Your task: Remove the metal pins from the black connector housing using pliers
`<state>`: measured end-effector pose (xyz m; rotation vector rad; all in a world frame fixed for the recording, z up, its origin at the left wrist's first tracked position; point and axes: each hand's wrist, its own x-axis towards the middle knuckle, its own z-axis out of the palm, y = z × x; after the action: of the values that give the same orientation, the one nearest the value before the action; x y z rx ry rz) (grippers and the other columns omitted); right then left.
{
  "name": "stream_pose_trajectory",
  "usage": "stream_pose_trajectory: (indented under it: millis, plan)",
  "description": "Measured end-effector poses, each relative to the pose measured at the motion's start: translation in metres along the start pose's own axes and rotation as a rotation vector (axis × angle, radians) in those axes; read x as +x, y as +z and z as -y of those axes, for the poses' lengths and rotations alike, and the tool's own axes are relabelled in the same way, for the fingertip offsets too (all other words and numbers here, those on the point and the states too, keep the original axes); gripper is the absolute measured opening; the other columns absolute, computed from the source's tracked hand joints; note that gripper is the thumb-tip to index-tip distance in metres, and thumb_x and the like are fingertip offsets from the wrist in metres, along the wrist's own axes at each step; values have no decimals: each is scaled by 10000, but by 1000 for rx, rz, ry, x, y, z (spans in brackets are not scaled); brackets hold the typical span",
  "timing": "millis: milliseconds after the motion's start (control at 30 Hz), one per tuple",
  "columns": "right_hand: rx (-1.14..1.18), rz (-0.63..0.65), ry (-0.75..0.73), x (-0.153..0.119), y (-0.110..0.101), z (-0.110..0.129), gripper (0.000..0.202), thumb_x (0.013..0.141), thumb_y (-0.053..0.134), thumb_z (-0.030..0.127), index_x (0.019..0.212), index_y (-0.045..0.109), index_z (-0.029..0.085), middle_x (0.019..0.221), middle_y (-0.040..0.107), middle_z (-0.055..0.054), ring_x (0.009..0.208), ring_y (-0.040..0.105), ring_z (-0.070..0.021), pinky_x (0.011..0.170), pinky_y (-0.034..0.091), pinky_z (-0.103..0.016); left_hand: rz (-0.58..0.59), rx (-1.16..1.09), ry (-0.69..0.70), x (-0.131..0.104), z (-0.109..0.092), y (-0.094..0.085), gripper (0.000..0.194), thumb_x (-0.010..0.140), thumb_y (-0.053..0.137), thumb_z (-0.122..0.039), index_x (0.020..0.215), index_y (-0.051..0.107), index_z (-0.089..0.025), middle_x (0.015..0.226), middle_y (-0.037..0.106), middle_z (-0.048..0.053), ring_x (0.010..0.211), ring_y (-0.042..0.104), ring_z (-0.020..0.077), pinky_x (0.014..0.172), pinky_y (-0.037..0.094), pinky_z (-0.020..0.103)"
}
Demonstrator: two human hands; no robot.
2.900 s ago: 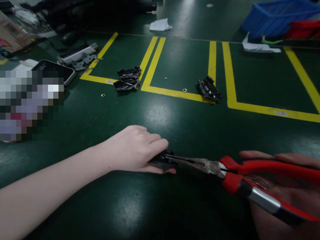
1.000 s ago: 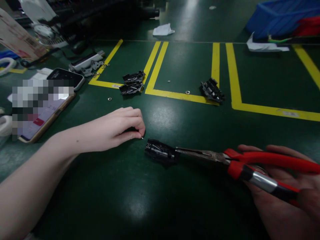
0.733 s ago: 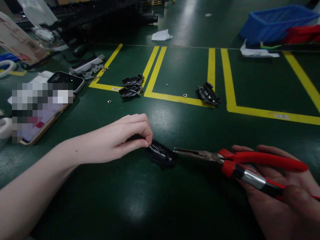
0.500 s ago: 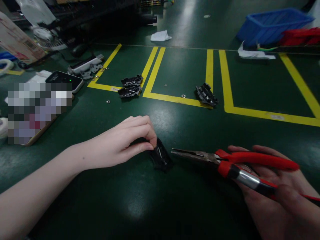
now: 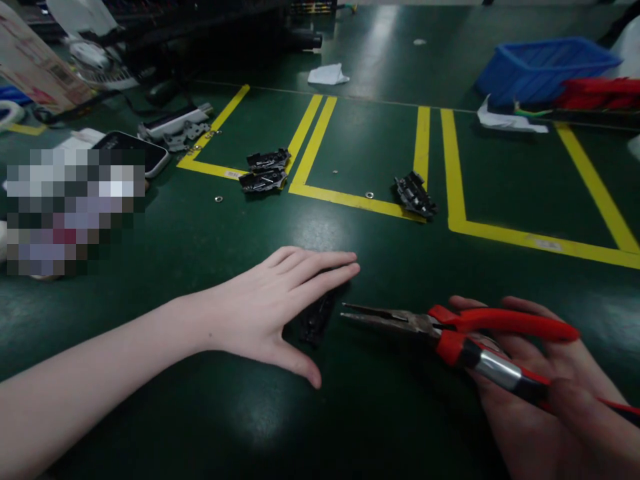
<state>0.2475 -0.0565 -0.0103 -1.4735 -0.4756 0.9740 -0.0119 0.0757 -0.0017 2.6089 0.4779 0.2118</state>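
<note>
My left hand (image 5: 270, 300) spreads its thumb and fingers around and partly over a black plastic part (image 5: 316, 319) lying on the green table (image 5: 210, 407). The fingers hide much of that part, and whether they touch it I cannot tell. On the right, my right hand (image 5: 545, 380) is wrapped round red-handled needle-nose pliers (image 5: 505, 347). Their jaws stand slightly apart, pointing left toward the black part, with nothing visible between them.
Two black parts (image 5: 265, 171) lie by the yellow tape, and another black part (image 5: 415, 195) sits farther right. Small metal rings (image 5: 369, 195) are scattered nearby. A blue bin (image 5: 547, 70) stands back right; a phone (image 5: 133, 152) and metal pieces (image 5: 180, 130) lie left.
My left hand has let go its pinch at the black part and spread out over it, farther right. The black part has turned. My right hand still holds the pliers, nearly unmoved.
</note>
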Motion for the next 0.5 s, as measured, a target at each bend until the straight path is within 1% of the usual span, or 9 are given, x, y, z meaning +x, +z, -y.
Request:
stream_pose_trajectory:
  millis: [67, 100, 167, 233, 267, 367, 433, 500]
  plan:
    - [-13, 41, -23, -1, -3, -2, 463, 612, 834, 499, 1018, 721, 308, 1059, 758, -93, 968, 740, -333, 751, 657, -466, -7, -7, -36, 1, 0, 3, 1051, 821, 682, -660, 1569, 215, -88, 1571, 373, 229, 1417, 397, 349, 1152, 343, 477]
    - [-20, 55, -37, -2, -4, -3, 459, 632, 827, 509, 1033, 720, 313, 1079, 757, -90, 978, 739, -327, 752, 657, -457, -7, -15, -49, 2, 1, 3, 1026, 834, 674, -652, 1568, 221, -96, 1551, 405, 222, 1401, 417, 343, 1145, 348, 471]
    - [-28, 65, -57, -3, -6, -5, 478, 648, 829, 501, 1076, 711, 322, 1126, 749, -87, 1001, 736, -316, 774, 654, -437, -5, -31, -56, 2, 3, 1, 911, 862, 671, -608, 1544, 293, -136, 1499, 474, 193, 1354, 466, 327, 1121, 367, 459]
    - [-26, 67, -79, -4, -5, -6, 506, 630, 849, 454, 1096, 706, 319, 1160, 739, -96, 997, 738, -315, 779, 654, -421, -15, -35, -41, 2, 5, -1, 782, 878, 677, -563, 1487, 391, -165, 1440, 528, 167, 1299, 507, 311, 1086, 390, 442]
    - [-28, 72, -91, -5, -5, -6, 509, 623, 855, 427, 1097, 705, 315, 1174, 734, -104, 988, 740, -316, 771, 656, -413, -28, -34, -31, 2, 6, -2, 747, 874, 683, -561, 1456, 428, -169, 1408, 549, 160, 1271, 522, 306, 1063, 403, 433]
    - [-42, 124, -136, -7, -4, -7, 522, 642, 852, 405, 1131, 687, 324, 1246, 704, -107, 992, 740, -313, 757, 659, -392, -77, -42, -9, 3, 8, -2, 752, 826, 703, -620, 1380, 483, -160, 1301, 601, 143, 1182, 557, 297, 994, 432, 411]
    - [-39, 183, -167, -8, -5, -8, 552, 644, 866, 400, 1156, 666, 345, 1292, 681, -94, 983, 743, -302, 760, 657, -371, -88, -51, -3, 4, 7, 0, 765, 796, 703, -665, 1335, 505, -159, 1251, 619, 134, 1138, 567, 298, 962, 436, 405]
    - [-27, 244, -174, -8, -6, -10, 581, 625, 888, 407, 1157, 664, 344, 1285, 686, -90, 933, 754, -286, 745, 654, -340, -85, -45, 8, 6, 6, 1, 801, 779, 690, -699, 1329, 504, -146, 1223, 623, 136, 1101, 571, 299, 933, 433, 402]
